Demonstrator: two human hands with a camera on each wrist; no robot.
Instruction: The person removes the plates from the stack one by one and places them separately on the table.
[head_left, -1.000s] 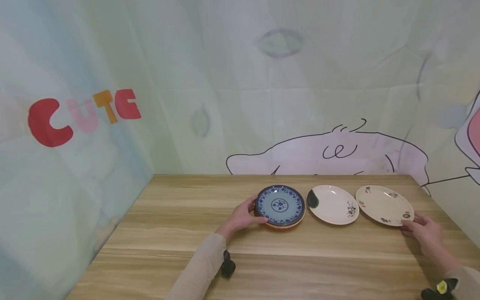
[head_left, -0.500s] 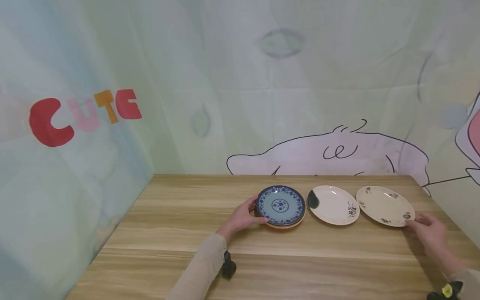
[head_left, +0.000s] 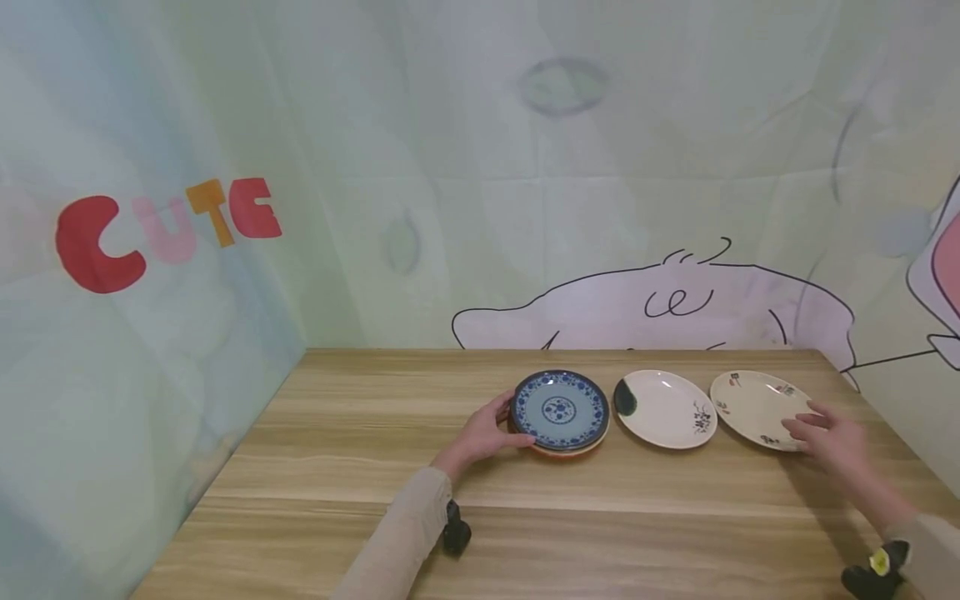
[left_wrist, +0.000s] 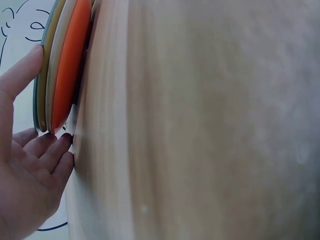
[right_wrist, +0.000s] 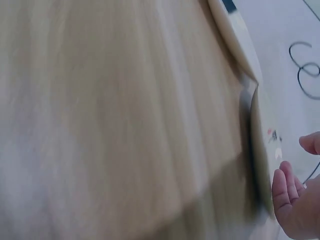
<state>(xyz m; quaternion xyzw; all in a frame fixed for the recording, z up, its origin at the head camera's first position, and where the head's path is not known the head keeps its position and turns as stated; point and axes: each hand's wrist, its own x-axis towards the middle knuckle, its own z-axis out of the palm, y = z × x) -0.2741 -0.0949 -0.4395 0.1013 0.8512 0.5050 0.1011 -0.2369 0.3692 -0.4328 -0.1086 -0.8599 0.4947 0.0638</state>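
Observation:
Blue floral plate (head_left: pixel 559 410) tops a stack whose olive, cream and orange edges show in the left wrist view, with the orange plate (left_wrist: pixel 71 70) among the lowest. My left hand (head_left: pixel 482 435) holds this stack at its near left rim, thumb on the edge of the top plate and fingertips against the side. Over at the right, a cream plate (head_left: pixel 753 410) with small printed motifs lies on the table. My right hand (head_left: pixel 836 442) is over its near right edge, fingers loosely extended and thumb apart, gripping nothing.
Between the stack and the cream plate lies a white plate (head_left: pixel 663 410) with a dark green patch, close beside both. The wooden table (head_left: pixel 600 533) ends at a printed curtain (head_left: pixel 420 208) behind the plates.
My right hand let go of the cream plate's right rim, drew back slightly, then moved left over the plate. The left hand and the plates have stayed in place.

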